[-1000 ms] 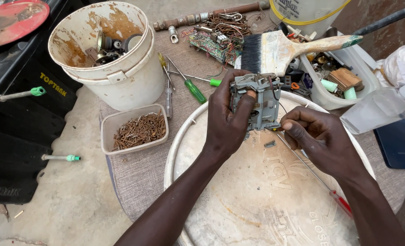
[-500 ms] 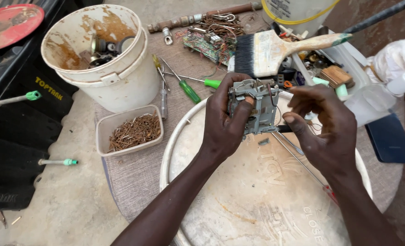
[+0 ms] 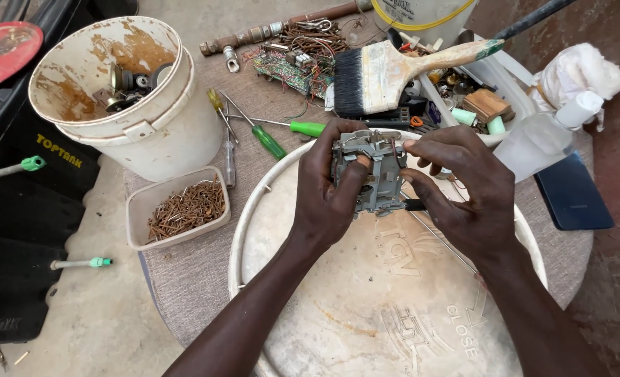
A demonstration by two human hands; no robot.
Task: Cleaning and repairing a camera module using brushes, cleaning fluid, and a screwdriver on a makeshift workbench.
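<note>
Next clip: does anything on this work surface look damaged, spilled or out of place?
Nothing is spilled. The white bucket is rust-stained inside, and the paintbrush lies across a heap of loose parts. Both hands, left hand and right hand, hold a small metal mechanism above the round lid.

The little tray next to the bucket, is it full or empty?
Partly full. The small tray holds a pile of rusty nails heaped toward its right side, and bare bottom shows at its left end.
</note>
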